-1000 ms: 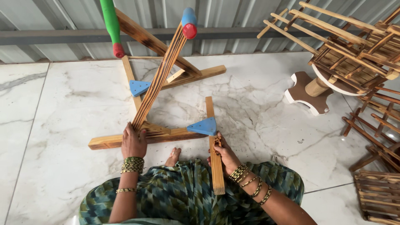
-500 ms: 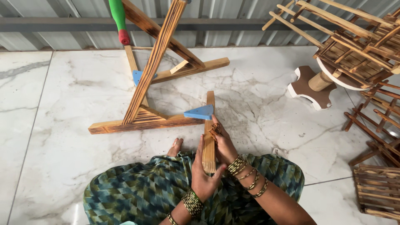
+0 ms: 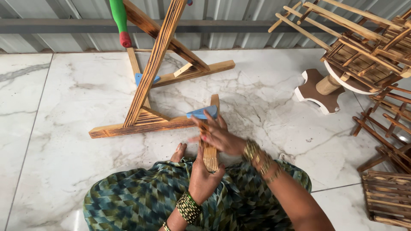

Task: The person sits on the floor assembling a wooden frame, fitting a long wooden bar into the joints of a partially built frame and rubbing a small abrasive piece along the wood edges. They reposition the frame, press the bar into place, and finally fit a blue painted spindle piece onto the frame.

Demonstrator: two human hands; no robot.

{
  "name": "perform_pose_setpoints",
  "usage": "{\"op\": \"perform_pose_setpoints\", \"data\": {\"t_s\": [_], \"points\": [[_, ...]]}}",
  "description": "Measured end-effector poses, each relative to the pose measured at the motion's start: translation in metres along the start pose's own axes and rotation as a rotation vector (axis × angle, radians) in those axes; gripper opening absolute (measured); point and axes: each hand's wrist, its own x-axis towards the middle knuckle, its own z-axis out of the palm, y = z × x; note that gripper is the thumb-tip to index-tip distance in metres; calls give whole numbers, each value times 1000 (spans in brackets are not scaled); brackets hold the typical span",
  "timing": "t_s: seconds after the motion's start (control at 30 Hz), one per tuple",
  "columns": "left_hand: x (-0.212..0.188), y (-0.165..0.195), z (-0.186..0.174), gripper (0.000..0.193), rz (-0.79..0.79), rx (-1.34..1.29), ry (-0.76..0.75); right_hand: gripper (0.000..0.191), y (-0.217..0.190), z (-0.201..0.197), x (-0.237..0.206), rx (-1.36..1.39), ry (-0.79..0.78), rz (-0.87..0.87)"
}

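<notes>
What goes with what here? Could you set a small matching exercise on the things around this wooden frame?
Things:
1. triangle brace
2. padded pole
3. wooden slat
4. round stand

Descriptions:
a. green with a red tip
b. held in the left hand
c. blue
d. on a white-edged base at the right

Pairs: 1-c, 2-a, 3-b, 4-d

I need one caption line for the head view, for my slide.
Seated on a white marble floor, a person's left hand and right hand grip the short burnt-grain wooden bar of a wooden frame.
</notes>
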Motion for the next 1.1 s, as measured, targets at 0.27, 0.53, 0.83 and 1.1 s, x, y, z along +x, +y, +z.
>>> {"op": "perform_pose_setpoints", "data": {"t_s": [0.27,0.53,0.83,1.1], "points": [[1,11,-2,112,159,95,59,38,86,17,39,196,318,145],[13,14,-2,119,50,-64,68,41,-17,16,-16,393,509,-153],[46,-18,-7,46,658,239,116,32,-101,-18,-26,546,530,-234],[44,2,-24,91,485,238,-29,43,-81,9,-41,133,514,-448]]}}
